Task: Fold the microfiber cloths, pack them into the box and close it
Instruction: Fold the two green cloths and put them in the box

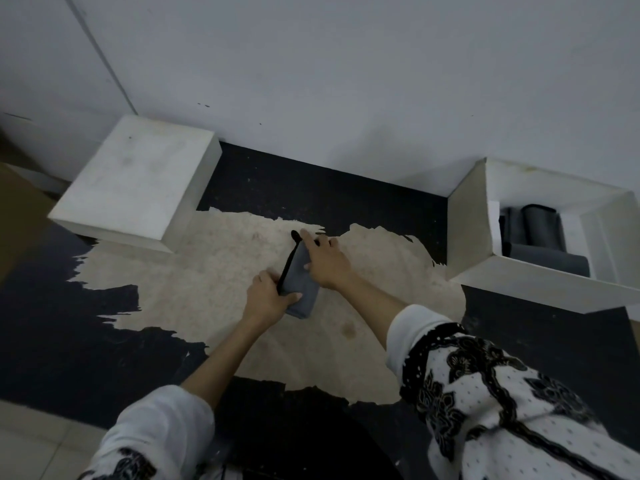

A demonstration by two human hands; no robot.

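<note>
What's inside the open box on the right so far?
The open box holds rolled grey cloths, at least two visible. Its near wall hides the bottom, so any more cloths underneath cannot be seen.

Person, head-camera view, two bare hands and forearms visible.
Left hand: no rings, watch or glove; forearm uncovered to near the elbow.
Right hand: likewise unadorned.
Loose white fabric sleeves, pushed up, plain white at the cuffs, then printed with small pale dots and black floral, lace-like scrollwork bands.
</note>
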